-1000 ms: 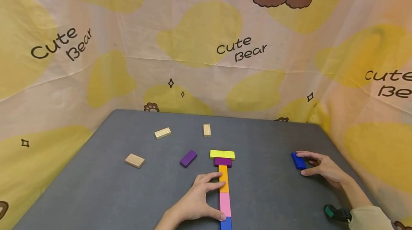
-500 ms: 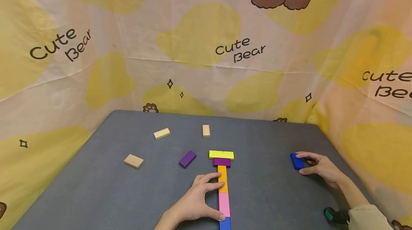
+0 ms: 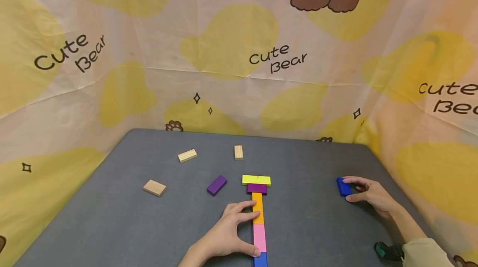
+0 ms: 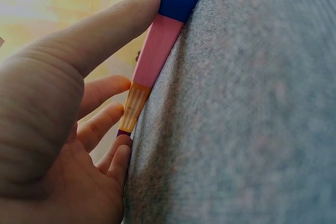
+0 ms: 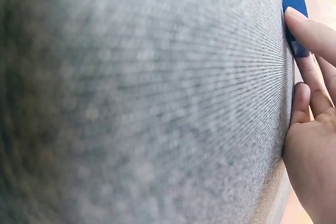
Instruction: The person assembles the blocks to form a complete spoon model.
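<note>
A row of coloured wooden blocks runs away from the person in the head view: a blue block (image 3: 260, 260) nearest, then a pink block (image 3: 259, 238) and an orange block (image 3: 258, 206). Across its far end lie a magenta-purple block (image 3: 257, 189) and a yellow-green block (image 3: 256, 180). My left hand (image 3: 225, 233) spreads along the row, fingertips on the orange block, thumb by the blue-pink joint. Far right, my right hand (image 3: 377, 197) pinches a separate blue block (image 3: 341, 186) between thumb and fingers, at the table surface. In the right wrist view that blue block (image 5: 295, 4) is partly covered by the thumb.
A loose purple block (image 3: 217, 185) lies left of the row. Three plain wood blocks rest farther off: one at left (image 3: 154, 188), two near the back (image 3: 187, 155). A black-and-green strap (image 3: 388, 251) sits by the right sleeve. Printed cloth (image 3: 224, 51) walls the grey table.
The head view shifts very slightly. Both hands keep their places on the blocks, and no block visibly moves on the table.
</note>
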Motion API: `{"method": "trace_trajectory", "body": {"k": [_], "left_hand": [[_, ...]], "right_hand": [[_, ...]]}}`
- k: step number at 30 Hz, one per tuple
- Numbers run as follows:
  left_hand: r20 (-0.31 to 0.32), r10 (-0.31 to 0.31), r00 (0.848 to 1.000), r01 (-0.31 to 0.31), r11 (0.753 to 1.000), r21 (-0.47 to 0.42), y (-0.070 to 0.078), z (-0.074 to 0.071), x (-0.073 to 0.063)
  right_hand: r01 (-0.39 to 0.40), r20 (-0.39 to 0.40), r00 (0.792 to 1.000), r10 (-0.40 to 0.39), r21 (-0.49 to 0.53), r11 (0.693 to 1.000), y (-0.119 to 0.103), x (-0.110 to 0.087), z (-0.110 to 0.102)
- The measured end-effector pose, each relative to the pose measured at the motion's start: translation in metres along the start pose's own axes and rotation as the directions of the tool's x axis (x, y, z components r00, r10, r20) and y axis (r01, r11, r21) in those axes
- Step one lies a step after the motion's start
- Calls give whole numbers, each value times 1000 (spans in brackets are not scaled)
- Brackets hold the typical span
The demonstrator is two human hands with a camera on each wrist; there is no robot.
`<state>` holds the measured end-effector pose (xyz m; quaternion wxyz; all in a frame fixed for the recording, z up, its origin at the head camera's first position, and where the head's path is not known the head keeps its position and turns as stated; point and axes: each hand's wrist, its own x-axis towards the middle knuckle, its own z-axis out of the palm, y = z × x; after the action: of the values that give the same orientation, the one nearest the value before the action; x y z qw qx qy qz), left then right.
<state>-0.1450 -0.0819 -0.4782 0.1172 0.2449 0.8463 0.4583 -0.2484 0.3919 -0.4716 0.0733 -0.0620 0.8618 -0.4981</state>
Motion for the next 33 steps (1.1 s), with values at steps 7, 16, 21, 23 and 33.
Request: {"method": "trace_trajectory", "body": {"k": [7, 16, 21, 23, 33], "left_hand": [[9, -1, 1000, 1, 1000, -2, 0, 0, 0], [3, 3, 1000, -3, 1000, 8, -1, -1, -1], [0, 11, 1000, -11, 1000, 13, -1, 0, -1], [4, 6, 1000, -6, 1000, 7, -1, 0, -1], [4, 7, 1000, -7, 1000, 4, -1, -1, -1]], "right_hand": [[-6, -23, 1000, 6, -1, 1000, -1, -1, 2], [-35, -88, 996, 27, -90, 995, -11, -1, 13], [-80, -97, 992, 76, -42, 996, -21, 1, 23], [-94, -104, 990, 91, -24, 995, -25, 4, 27], [-48, -100, 993, 58, 96, 994, -57, 19, 59]]}}
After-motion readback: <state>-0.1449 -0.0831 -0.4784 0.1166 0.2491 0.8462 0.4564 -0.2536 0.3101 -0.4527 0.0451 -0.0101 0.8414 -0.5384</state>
